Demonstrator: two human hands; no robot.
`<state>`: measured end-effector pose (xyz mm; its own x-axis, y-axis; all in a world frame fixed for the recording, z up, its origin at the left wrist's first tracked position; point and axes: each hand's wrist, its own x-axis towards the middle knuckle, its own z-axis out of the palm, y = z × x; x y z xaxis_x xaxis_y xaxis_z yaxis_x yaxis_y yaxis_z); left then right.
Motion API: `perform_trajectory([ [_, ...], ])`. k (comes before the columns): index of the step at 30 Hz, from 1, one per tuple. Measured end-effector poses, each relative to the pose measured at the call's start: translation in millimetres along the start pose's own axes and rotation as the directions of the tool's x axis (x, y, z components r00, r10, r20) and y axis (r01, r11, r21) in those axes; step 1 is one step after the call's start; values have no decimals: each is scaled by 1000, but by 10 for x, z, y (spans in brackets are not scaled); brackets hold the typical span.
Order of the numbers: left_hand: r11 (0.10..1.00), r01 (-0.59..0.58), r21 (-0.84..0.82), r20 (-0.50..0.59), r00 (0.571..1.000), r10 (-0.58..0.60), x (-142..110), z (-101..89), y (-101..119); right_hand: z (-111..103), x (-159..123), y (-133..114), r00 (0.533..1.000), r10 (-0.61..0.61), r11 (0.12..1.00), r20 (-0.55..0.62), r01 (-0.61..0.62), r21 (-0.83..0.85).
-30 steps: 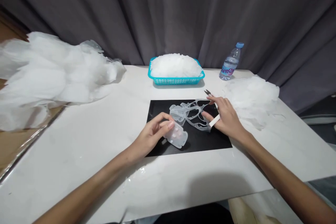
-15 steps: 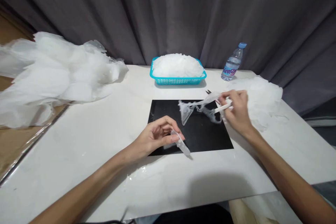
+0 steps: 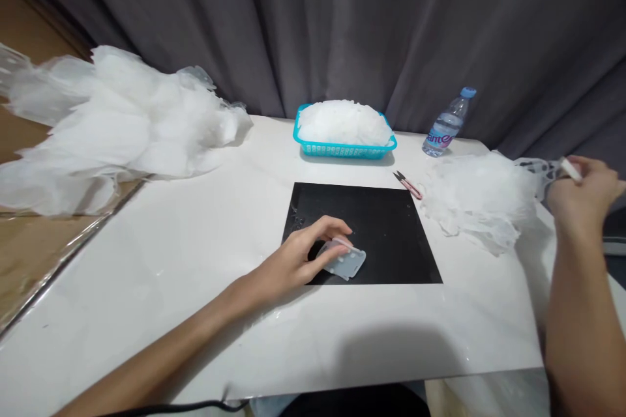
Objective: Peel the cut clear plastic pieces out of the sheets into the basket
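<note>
In the head view, the left hand [image 3: 313,247] is curled to a narrow pinch, thumb against fingertips, with a small clear plastic piece [image 3: 349,264] between them. The piece hangs tilted over the near part of a black mat [image 3: 391,228]; whether its lower edge touches the mat I cannot tell.

The right hand [image 3: 584,192] is stretched well out to the person's right, its fingers closed around a white stick [image 3: 570,170]. A clear, holed scrap [image 3: 542,169] shows just beside those fingers; whether they grip it or it only lies against the white pile [image 3: 482,189] is unclear. That pile lies between the two hands, nearer the right.

Small snips [image 3: 408,186] lie beyond the left hand and to its right, between mat and pile. Ahead of the left hand stands a blue basket [image 3: 345,152], heaped with white pieces [image 3: 345,120].

The step in hand looks like keeping piece and scrap apart, one on each side. The next move seems to call for a light left pinch, since the plastic looks thin, and a clean release of any scrap from the right fingers without dropping the stick.
</note>
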<state>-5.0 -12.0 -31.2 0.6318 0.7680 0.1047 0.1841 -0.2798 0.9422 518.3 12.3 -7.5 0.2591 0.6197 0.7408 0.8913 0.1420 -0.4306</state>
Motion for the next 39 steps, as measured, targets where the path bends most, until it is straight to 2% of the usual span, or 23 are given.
perform_trajectory([
  [2, 995, -17, 103, -26, 999, 19, -26, 38, -47, 10, -96, -150, 979, 62, 987, -193, -90, -136],
  [3, 991, -27, 133, -32, 999, 31, -40, 54, -74, 52, -157, -307, 962, 50, 977, -269, -103, -184],
  [4, 987, -40, 155, -36, 998, 46, -53, 68, -100, 118, -227, -508, 959, 4, 980, -283, -60, -192],
  [6, 980, -73, 184, -51, 995, 83, -71, 93, -137, 301, -404, -997, 971, -112, 991, -213, 93, -97],
  [8, 974, -100, 204, -75, 990, 117, -76, 118, -147, 498, -628, -1510, 982, -182, 983, -40, 182, -5],
  [9, 970, -108, 218, -92, 987, 131, -73, 132, -143, 584, -752, -1741, 971, -228, 972, 67, 223, 68],
  [10, 965, -116, 235, -108, 984, 145, -68, 147, -135, 654, -878, -1941, 922, -300, 944, 245, 250, 216],
  [11, 960, -127, 251, -123, 979, 161, -62, 162, -125, 707, -999, -2104, 827, -397, 900, 398, 265, 346],
  [12, 954, -139, 264, -135, 974, 180, -56, 178, -115, 742, -1110, -2226, 712, -492, 853, 501, 278, 443],
  [13, 950, -156, 270, -144, 969, 200, -51, 192, -106, 764, -1205, -2307, 637, -548, 819, 542, 280, 501],
  [14, 948, -176, 267, -147, 964, 220, -47, 203, -99, 773, -1280, -2354, 602, -583, 792, 545, 273, 545],
  [15, 947, -193, 257, -148, 961, 236, -43, 211, -93, 775, -1334, -2372, 591, -594, 779, 546, 254, 573],
  [21, 955, -157, 252, -155, 967, 200, -33, 183, -43, 739, -1352, -2310, 704, -499, 753, 506, 63, 655],
  [25, 939, -169, 300, -225, 944, 242, -46, 185, 2, 746, -1327, -2305, 754, -413, 741, 511, -47, 669],
  [28, 938, -178, 297, -252, 933, 257, -77, 219, 29, 780, -1339, -2306, 770, -371, 742, 520, -92, 665],
  [31, 955, -121, 271, -248, 950, 191, -105, 217, 31, 829, -1361, -2326, 762, -378, 781, 525, -41, 623],
  [34, 963, -38, 267, -270, 956, 113, -113, 153, 0, 892, -1392, -2350, 770, -448, 810, 454, 135, 571],
  [36, 966, 50, 254, -323, 946, 36, -93, 80, -32, 943, -1417, -2345, 804, -429, 831, 412, 173, 529],
  [38, 976, 118, 183, -376, 926, -41, -28, -28, -68, 999, -1437, -2319, 860, -384, 836, 336, 170, 522],
  [39, 980, 141, 138, -386, 919, -78, 33, -102, -84, 1027, -1443, -2300, 870, -381, 837, 312, 181, 517],
])
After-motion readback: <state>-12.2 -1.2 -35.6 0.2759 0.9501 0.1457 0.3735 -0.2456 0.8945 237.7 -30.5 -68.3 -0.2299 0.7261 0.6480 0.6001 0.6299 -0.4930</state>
